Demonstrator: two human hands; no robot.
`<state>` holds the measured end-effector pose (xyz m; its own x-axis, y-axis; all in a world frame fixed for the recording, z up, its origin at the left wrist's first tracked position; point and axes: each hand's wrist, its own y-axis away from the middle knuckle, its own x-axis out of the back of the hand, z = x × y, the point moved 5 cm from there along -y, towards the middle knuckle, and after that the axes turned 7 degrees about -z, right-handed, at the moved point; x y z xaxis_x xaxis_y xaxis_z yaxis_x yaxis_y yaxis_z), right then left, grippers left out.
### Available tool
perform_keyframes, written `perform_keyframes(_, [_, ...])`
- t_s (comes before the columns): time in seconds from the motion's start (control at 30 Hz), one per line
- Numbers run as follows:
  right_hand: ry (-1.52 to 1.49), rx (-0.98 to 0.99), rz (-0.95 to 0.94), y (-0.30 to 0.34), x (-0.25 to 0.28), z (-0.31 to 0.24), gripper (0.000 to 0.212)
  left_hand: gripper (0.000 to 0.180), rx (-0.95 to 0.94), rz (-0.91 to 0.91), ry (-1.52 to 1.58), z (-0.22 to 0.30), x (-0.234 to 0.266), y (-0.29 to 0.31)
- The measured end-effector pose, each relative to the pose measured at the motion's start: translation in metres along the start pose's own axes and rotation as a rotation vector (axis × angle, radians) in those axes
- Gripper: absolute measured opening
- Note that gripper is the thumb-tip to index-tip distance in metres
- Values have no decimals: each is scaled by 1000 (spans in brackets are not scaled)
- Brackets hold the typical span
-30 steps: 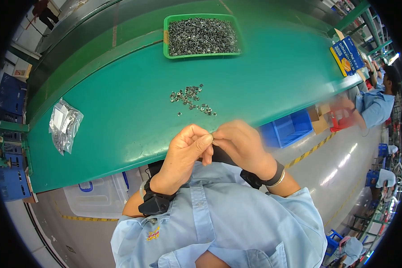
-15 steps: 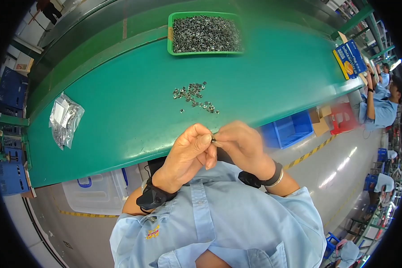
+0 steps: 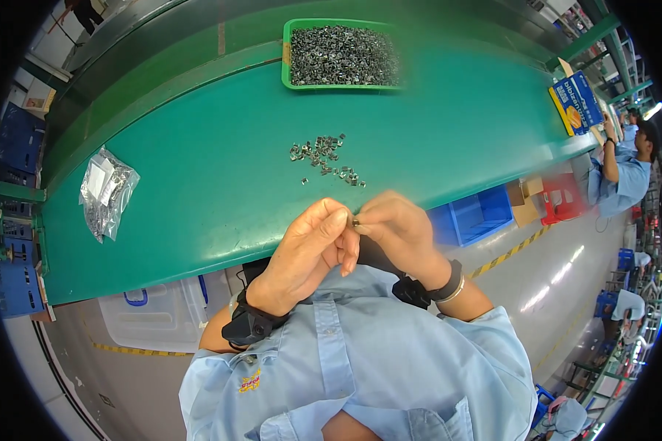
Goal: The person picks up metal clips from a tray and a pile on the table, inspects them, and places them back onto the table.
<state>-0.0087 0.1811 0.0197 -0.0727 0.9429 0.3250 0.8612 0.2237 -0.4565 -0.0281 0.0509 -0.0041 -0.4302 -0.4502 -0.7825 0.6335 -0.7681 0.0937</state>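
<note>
My left hand [image 3: 305, 253] and my right hand [image 3: 404, 235] meet just past the near edge of the green work table. Between their pinched fingertips is a small dark, shiny metal part [image 3: 356, 223]; its exact shape is too small to tell. Both hands have thumb and forefinger closed at it, and the left hand's lower fingers curl loosely. Beyond them on the table lies a loose scatter of small metal clips [image 3: 321, 151]. At the back stands a green tray [image 3: 286, 73] heaped with many similar pieces.
A clear plastic bag of parts [image 3: 107, 192] lies at the table's left. A blue and yellow box [image 3: 575, 103] stands at the far right, near a co-worker [image 3: 621, 173]. Below the table are a blue bin [image 3: 478, 214] and a lidded clear box [image 3: 151, 316].
The view has shifted slightly, moving the tray and clips a little rightward in the picture. Both hands stay together at the part, and the right hand's fingers have shifted slightly.
</note>
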Motion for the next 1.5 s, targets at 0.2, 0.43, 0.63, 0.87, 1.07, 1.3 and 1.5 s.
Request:
perform_keyframes(0.2, [-59,-59,4,-4,-1,4,15,20,0,11,-29,3,4,-2])
perform_keyframes(0.43, [235,-111,-31,-71,39,8,8,18,-42,-12,6,14,16,-1])
perform_keyframes(0.63, [264,-222,6,-160,71,54,14,17,-18,-66,59,15,18,-1])
perform_keyframes(0.87, [474,-259,-318,-120,46,60,15,16,27,-127,116,14,25,-2])
perform_keyframes(1.07, [660,-198,-495,-109,31,54,14,15,37,-158,94,14,22,-4])
perform_keyframes(1.3, [625,-138,-459,-105,33,46,13,17,11,-117,94,13,20,-2])
perform_keyframes(1.5, [361,-58,-401,-82,24,-3,13,19,-48,72,-60,21,15,-4])
